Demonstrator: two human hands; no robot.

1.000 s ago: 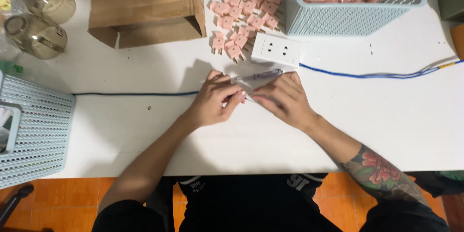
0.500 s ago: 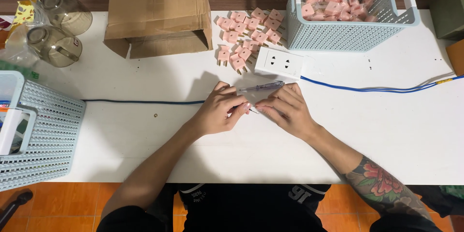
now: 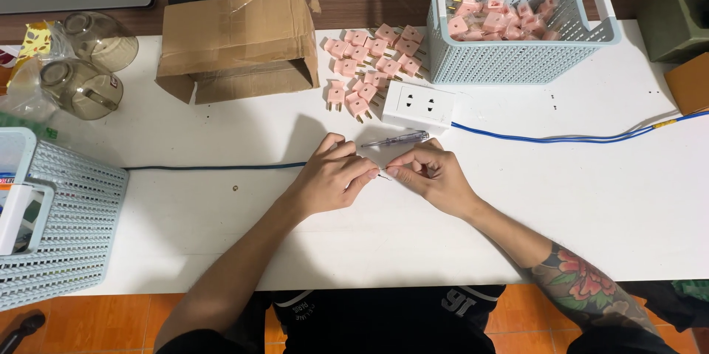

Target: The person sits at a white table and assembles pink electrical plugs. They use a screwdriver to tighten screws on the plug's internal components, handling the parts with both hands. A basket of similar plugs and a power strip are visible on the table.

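Wire ends (image 3: 382, 172) sit pinched between my two hands at the middle of the white table (image 3: 561, 206) — something small and thin, too small to name surely. My left hand (image 3: 332, 177) has its fingertips closed together on it; my right hand (image 3: 432, 175) pinches the same spot from the other side, thumb and forefinger together. A second ago both hands lay lower over the tester screwdriver (image 3: 396, 139); now they have drawn back a little and the screwdriver lies bare just above them, untouched, so I judge the work has passed from the tool to the fingers. Beyond it stands the white socket block (image 3: 418, 104) with its blue cable (image 3: 561, 137) running right, a dark cable (image 3: 214, 167) running left, loose pink plugs (image 3: 369, 55), a cardboard box (image 3: 236, 44) and a blue basket (image 3: 517, 59) of more plugs.
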